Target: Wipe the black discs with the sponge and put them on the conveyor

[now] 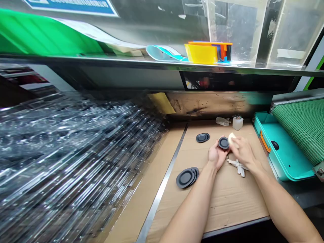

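My left hand [217, 154] grips a small black round plastic part [223, 142] by its edge, its face turned up. Pinched in my right hand [241, 150] is a cream-coloured pad [231, 138], close against the right rim of that part; whether they touch I cannot tell. Below my right hand a crumpled white cloth [238, 166] lies on the cardboard. Left of my hands are two overlapping groups of similar black parts, a far pile [202, 137] and a nearer pile [186, 178].
Stacked clear plastic trays [101, 158] fill the left side. A small white bottle [237, 122] and a crumpled clear bag [222, 121] stand at the back. On the right, a teal bin [291, 165] holds a black part beneath a green conveyor belt [303, 125]. A metal shelf [162, 64] crosses above.
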`<state>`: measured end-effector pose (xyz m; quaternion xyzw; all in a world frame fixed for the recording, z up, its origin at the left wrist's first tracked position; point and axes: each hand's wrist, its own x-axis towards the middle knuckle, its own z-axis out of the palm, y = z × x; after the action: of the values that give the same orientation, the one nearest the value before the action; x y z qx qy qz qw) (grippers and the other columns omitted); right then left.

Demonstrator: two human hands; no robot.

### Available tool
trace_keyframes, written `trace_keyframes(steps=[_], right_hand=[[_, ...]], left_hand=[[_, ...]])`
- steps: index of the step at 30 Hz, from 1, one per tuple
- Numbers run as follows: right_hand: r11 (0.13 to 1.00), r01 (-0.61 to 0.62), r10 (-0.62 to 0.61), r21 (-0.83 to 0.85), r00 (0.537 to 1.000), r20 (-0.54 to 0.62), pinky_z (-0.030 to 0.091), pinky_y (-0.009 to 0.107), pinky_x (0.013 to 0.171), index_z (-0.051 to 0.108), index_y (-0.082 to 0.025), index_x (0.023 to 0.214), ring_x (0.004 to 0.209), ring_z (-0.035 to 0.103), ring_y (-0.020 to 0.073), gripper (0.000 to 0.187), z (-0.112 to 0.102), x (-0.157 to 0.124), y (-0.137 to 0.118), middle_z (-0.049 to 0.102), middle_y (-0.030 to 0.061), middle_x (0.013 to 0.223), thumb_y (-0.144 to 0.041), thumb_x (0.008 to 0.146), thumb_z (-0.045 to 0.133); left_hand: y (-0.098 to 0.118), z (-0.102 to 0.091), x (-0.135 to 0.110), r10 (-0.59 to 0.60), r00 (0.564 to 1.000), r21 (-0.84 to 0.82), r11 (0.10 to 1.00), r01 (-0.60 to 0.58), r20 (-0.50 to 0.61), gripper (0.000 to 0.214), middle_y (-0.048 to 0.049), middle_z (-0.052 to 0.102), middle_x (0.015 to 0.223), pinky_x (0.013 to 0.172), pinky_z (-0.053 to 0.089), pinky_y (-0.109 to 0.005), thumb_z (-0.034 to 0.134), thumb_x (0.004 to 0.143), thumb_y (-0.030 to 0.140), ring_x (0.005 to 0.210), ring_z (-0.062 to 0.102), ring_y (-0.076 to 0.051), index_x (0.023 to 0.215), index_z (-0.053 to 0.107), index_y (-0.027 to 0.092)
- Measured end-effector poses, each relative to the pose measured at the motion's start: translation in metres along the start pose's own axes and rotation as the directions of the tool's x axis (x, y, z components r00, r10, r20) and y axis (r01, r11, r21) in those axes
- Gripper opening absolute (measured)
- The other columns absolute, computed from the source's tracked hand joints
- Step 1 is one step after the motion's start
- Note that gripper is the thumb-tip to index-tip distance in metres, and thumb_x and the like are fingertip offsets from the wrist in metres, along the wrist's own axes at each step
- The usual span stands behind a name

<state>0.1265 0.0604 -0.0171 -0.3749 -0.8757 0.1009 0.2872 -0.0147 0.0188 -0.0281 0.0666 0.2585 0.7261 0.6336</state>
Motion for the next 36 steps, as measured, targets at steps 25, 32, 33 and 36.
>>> trace_keyframes(steps=[25,32,33,36], right_hand=[[0.971,-0.051,0.071,-0.233,0.994,0.081,0.042,0.039,0.096,0.063,-0.023,0.135,0.111,0.048,0.0277,0.040,0.004,-0.005,-0.028,0.059,0.0131,0.131,-0.031,0.103,0.042],[0.923,-0.159,0.205,-0.351,0.974,0.098,0.040,0.040,0.093,0.068,-0.016,0.122,0.110,0.048,0.0290,0.033,0.000,0.000,-0.015,0.062,0.0168,0.118,-0.027,0.098,0.048],[0.906,-0.218,0.264,-0.363,0.961,0.082,0.039,0.040,0.093,0.069,-0.016,0.120,0.110,0.048,0.0292,0.032,-0.001,0.001,-0.008,0.062,0.0171,0.117,-0.027,0.098,0.049],[0.888,-0.300,0.348,-0.348,0.934,0.082,0.038,0.038,0.093,0.069,-0.019,0.119,0.113,0.048,0.0292,0.031,-0.003,0.002,0.008,0.063,0.0154,0.119,-0.030,0.097,0.050]], left_hand=[[-0.010,-0.004,0.003,0.043,0.997,0.040,0.998,-0.040,-0.063,0.036,-0.0128,0.074,0.111,0.098,0.056,-0.037,0.036,0.105,0.029,0.105,0.070,-0.021,0.116,0.066,0.013],[-0.007,-0.001,-0.002,0.032,0.995,0.115,0.993,-0.020,-0.097,0.035,-0.0160,0.072,0.116,0.093,0.058,-0.039,0.037,0.105,0.029,0.108,0.071,-0.024,0.121,0.063,0.012],[-0.005,-0.001,-0.003,0.038,0.995,0.121,0.992,-0.027,-0.094,0.035,-0.0170,0.072,0.119,0.091,0.059,-0.040,0.037,0.105,0.029,0.109,0.070,-0.026,0.123,0.062,0.012],[0.001,0.000,-0.007,0.005,0.997,0.100,0.995,0.002,-0.071,0.037,-0.0207,0.069,0.125,0.086,0.060,-0.041,0.037,0.104,0.030,0.109,0.070,-0.029,0.123,0.062,0.011]])
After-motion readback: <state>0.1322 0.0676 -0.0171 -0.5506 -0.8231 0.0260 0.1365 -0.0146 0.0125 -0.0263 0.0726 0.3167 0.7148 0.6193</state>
